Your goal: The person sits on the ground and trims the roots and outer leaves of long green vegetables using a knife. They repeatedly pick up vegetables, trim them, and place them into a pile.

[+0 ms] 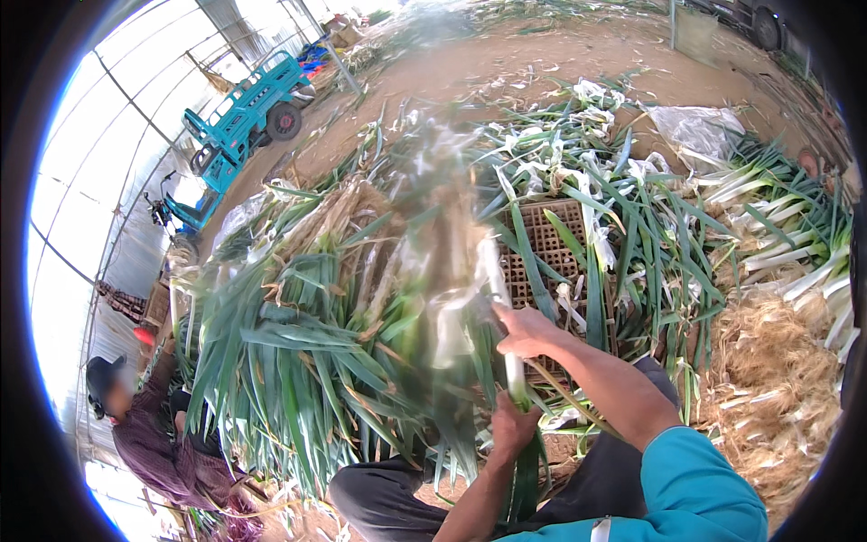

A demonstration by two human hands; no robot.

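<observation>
My left hand (513, 423) grips a long green onion (516, 379) around its green part, low between my knees. The onion's white shank rises away from me, past my right hand (532, 332). That hand is closed around a dark hand tool, mostly hidden and blurred, its tip close to the shank. A thin yellowish hose (569, 395) runs from it beneath my forearm. Whitish, blurred leaf skins (452, 325) hang just left of the shank. A large heap of unpeeled green onions (305, 379), leaves towards me, lies left of my hands.
A brown plastic crate (542, 234) lies beyond my hands, strewn with leaf scraps (637, 230). At right are cleaned onions (779, 254) and fibrous root trimmings (765, 379). A person (159, 433) sits at left. Farther back stand a teal cargo tricycle (237, 125) and a plastic sheet (698, 132).
</observation>
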